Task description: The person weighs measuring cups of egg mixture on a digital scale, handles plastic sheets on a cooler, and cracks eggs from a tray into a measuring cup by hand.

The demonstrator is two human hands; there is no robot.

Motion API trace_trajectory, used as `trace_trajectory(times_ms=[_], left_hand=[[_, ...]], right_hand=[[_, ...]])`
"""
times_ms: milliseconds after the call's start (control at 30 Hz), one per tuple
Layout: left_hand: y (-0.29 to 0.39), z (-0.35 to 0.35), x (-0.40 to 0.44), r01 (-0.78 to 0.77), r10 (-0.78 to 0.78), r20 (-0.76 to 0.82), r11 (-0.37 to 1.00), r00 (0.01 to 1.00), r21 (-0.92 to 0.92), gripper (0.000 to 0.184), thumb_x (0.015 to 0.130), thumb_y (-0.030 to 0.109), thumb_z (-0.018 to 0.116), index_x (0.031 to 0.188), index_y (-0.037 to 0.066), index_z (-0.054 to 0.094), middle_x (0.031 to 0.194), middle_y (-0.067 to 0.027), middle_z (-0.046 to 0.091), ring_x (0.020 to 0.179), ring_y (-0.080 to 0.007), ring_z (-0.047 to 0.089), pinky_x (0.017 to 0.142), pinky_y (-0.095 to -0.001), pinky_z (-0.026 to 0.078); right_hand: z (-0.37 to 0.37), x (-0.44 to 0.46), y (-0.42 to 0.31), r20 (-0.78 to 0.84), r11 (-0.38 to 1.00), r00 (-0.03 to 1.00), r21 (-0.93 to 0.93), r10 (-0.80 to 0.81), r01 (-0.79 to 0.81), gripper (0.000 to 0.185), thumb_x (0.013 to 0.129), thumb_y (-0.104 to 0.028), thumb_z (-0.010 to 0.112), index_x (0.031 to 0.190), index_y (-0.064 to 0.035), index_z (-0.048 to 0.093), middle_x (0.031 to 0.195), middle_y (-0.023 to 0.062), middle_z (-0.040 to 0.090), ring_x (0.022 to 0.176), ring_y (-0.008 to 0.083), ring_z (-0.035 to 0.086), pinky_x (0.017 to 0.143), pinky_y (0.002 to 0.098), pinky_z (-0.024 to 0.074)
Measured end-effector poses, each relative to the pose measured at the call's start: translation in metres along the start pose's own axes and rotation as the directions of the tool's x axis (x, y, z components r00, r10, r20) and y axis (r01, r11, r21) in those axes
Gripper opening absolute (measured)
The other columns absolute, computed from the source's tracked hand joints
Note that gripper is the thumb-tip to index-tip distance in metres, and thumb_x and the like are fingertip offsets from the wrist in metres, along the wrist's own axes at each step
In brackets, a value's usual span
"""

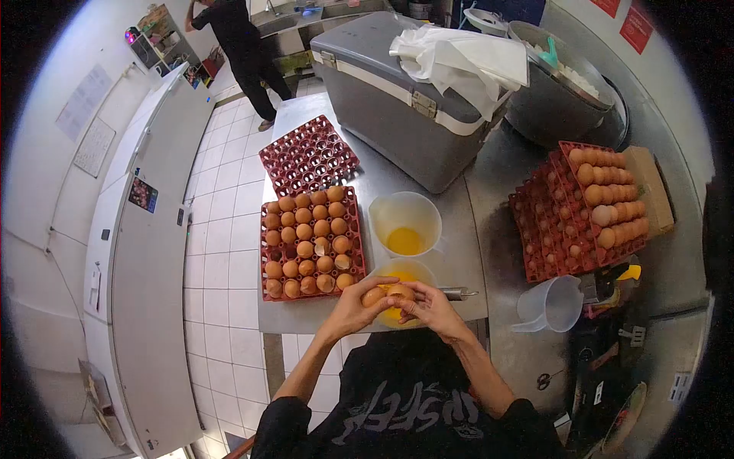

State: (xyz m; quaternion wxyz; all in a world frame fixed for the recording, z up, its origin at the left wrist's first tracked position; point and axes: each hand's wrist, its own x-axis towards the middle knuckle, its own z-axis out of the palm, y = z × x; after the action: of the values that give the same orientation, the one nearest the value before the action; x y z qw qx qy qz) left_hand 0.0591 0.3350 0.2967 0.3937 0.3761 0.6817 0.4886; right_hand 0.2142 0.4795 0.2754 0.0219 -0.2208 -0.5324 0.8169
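My left hand (pixel 353 310) is closed round a brown egg (pixel 373 297). My right hand (pixel 434 312) is closed on another brown egg (pixel 401 292), and the two touch each other. Whether either shell is cracked I cannot tell. Both hands are above a translucent plastic jug (pixel 423 269) with yellow egg in it, partly hidden by them. Just beyond stands a second translucent jug (pixel 380 213), also holding yolk. To the left, a red egg tray (pixel 353 222) carries many brown eggs, some of them broken shells.
An empty red tray (pixel 306 153) lies behind the full one. A grey cooler box (pixel 397 107) with white plastic bags stands at the back. Stacked egg trays (pixel 547 222) and an upright jug (pixel 552 302) are at right. A person (pixel 237 46) stands in the background.
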Motion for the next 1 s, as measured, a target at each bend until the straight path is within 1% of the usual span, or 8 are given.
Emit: trace_trajectory(times_ms=[133, 367, 433, 667, 733, 767, 833, 1000], left_hand=[[-0.003, 0.003, 0.003, 0.079, -0.080, -0.005, 0.994, 0.997, -0.079, 0.044, 0.092, 0.029, 0.074, 0.125, 0.003, 0.065, 0.089, -0.0029, 0.067, 0.060, -0.0056, 0.050, 0.054, -0.0211, 0.043], [-0.002, 0.005, 0.007, 0.126, -0.127, -0.008, 0.990, 0.992, -0.070, 0.041, 0.090, 0.032, 0.075, 0.123, 0.008, 0.067, 0.100, -0.0014, 0.067, 0.068, -0.0059, 0.059, 0.051, -0.0201, 0.049], [0.007, 0.005, 0.006, 0.069, -0.072, -0.030, 0.995, 0.997, -0.070, 0.039, 0.091, 0.026, 0.075, 0.120, 0.001, 0.068, 0.100, -0.0076, 0.070, 0.084, -0.0112, 0.063, 0.074, -0.0251, 0.053], [-0.014, 0.007, 0.008, 0.025, -0.026, -0.033, 0.999, 0.999, -0.034, 0.038, 0.090, 0.023, 0.075, 0.120, 0.000, 0.067, 0.108, -0.0112, 0.071, 0.100, -0.0146, 0.065, 0.087, -0.0278, 0.052], [-0.021, 0.006, 0.011, -0.211, 0.209, -0.075, 0.977, 0.975, -0.019, 0.037, 0.090, 0.022, 0.075, 0.122, 0.004, 0.067, 0.103, -0.0036, 0.067, 0.073, -0.0079, 0.062, 0.055, -0.0202, 0.052], [-0.022, 0.005, 0.011, -0.212, 0.210, -0.076, 0.977, 0.975, -0.018, 0.037, 0.090, 0.022, 0.075, 0.122, 0.004, 0.067, 0.103, -0.0036, 0.067, 0.073, -0.0079, 0.062, 0.055, -0.0202, 0.052], [-0.011, 0.000, 0.008, -0.219, 0.217, -0.063, 0.975, 0.974, -0.027, 0.036, 0.090, 0.020, 0.075, 0.121, 0.003, 0.066, 0.104, -0.0045, 0.068, 0.079, -0.0091, 0.063, 0.061, -0.0216, 0.054], [0.003, -0.004, 0.005, -0.118, 0.115, -0.044, 0.991, 0.992, -0.070, 0.034, 0.090, 0.018, 0.074, 0.120, 0.003, 0.067, 0.102, -0.0044, 0.068, 0.079, -0.0090, 0.063, 0.064, -0.0213, 0.053]], right_hand=[[0.004, -0.002, -0.004, -0.026, 1.000, 1.000, 0.024, -0.018, 0.018, 0.049, 0.096, -0.020, 0.069, 0.135, 0.0032, 0.051, 0.118, 0.0108, 0.064, 0.096, 0.0156, 0.067, 0.080, 0.0283, 0.0591], [0.006, -0.001, -0.009, -0.081, 0.987, 0.996, -0.157, -0.042, 0.029, 0.054, 0.097, -0.016, 0.067, 0.142, 0.0047, 0.046, 0.118, 0.0125, 0.064, 0.092, 0.0160, 0.068, 0.079, 0.0275, 0.0598], [0.007, -0.001, -0.007, -0.107, 0.969, 0.991, -0.239, -0.085, 0.058, 0.053, 0.097, -0.012, 0.066, 0.144, 0.0032, 0.047, 0.115, 0.0121, 0.065, 0.089, 0.0151, 0.068, 0.079, 0.0271, 0.0599], [0.005, -0.005, -0.009, -0.109, 0.930, 0.987, -0.362, -0.114, 0.067, 0.050, 0.096, -0.004, 0.061, 0.145, -0.0006, 0.048, 0.117, 0.0125, 0.065, 0.084, 0.0152, 0.068, 0.077, 0.0276, 0.0595], [0.005, -0.008, -0.015, -0.070, 0.918, 0.985, -0.378, -0.157, 0.119, 0.052, 0.092, -0.001, 0.060, 0.143, 0.0001, 0.049, 0.131, 0.0206, 0.059, 0.111, 0.0286, 0.064, 0.086, 0.0364, 0.0588], [0.007, -0.012, -0.021, -0.069, 0.918, 0.985, -0.378, -0.158, 0.120, 0.052, 0.092, -0.001, 0.060, 0.143, 0.0001, 0.049, 0.131, 0.0206, 0.059, 0.111, 0.0286, 0.064, 0.086, 0.0364, 0.0588], [0.012, -0.018, -0.036, 0.078, 0.549, 0.923, -0.784, -0.377, 0.290, 0.056, 0.089, 0.002, 0.057, 0.144, 0.0006, 0.046, 0.132, 0.0235, 0.055, 0.118, 0.0390, 0.059, 0.098, 0.0415, 0.0514], [0.011, -0.019, -0.044, 0.198, 0.348, 0.872, -0.860, -0.447, 0.373, 0.061, 0.086, 0.003, 0.055, 0.145, 0.0022, 0.041, 0.134, 0.0257, 0.052, 0.124, 0.0428, 0.052, 0.108, 0.0447, 0.0431]])
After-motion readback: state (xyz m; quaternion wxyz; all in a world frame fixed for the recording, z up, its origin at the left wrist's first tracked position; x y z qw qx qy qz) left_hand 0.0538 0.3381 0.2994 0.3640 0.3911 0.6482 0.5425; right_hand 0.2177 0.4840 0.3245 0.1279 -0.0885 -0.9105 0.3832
